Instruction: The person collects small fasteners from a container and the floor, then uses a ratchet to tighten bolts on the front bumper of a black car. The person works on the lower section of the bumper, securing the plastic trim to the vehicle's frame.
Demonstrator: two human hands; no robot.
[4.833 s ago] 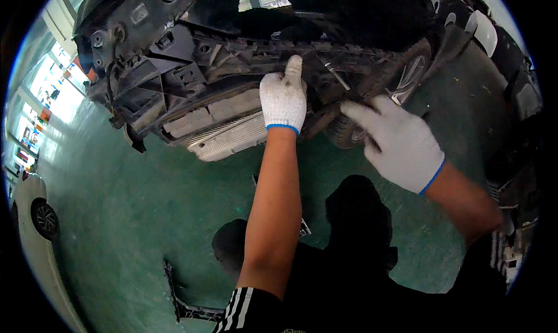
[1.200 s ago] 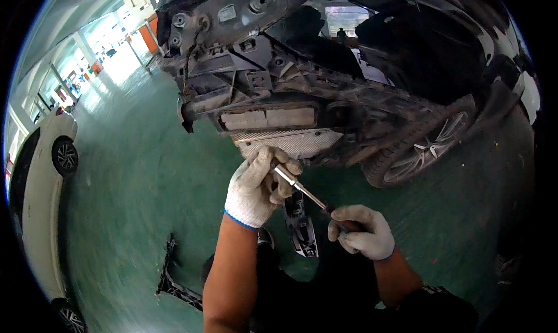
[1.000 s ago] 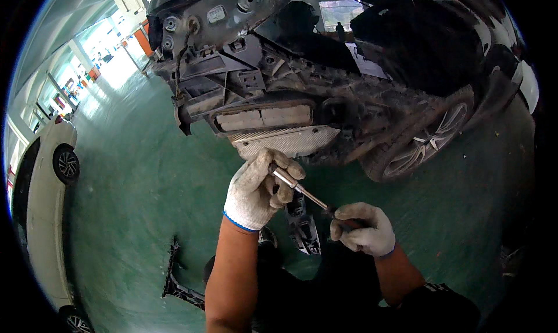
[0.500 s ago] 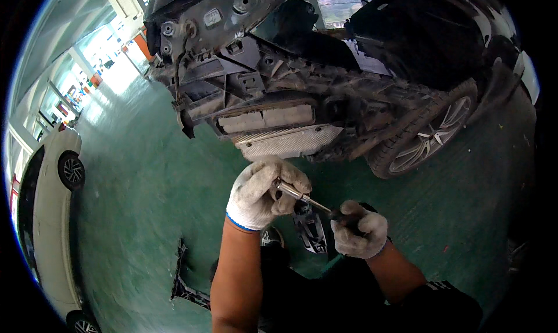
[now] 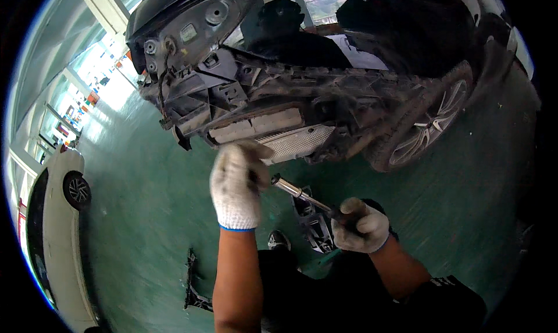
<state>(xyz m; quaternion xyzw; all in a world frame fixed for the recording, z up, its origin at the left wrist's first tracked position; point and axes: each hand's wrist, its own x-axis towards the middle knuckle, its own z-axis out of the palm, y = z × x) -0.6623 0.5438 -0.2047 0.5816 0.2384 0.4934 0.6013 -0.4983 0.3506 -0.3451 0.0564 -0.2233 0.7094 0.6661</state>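
My gloved right hand [image 5: 359, 228] is closed round the dark handle of a tool with a steel shaft and a silver socket end [image 5: 288, 188], which points up and left. My gloved left hand [image 5: 238, 179], blurred by motion, is just left of the socket end, apart from it; its fingers are too smeared to read. Behind both hands is a dark car body [image 5: 209, 77] with exposed black brackets, a pale rectangular strip [image 5: 256, 125] and a perforated silver shield [image 5: 296, 144]. Below the tool a black plastic part [image 5: 314, 228] lies on the green floor.
The car's wheel [image 5: 427, 118] is at the right. A white car [image 5: 58, 251] stands at the left. A black angled bracket [image 5: 192, 283] lies on the floor [image 5: 139, 205] beside my legs. Pillars [image 5: 102, 4] line the bright hall at upper left.
My left hand has come off the socket end and moved a little left and up. The tool stays in my right hand. The view has shifted slightly, sliding the car leftward.
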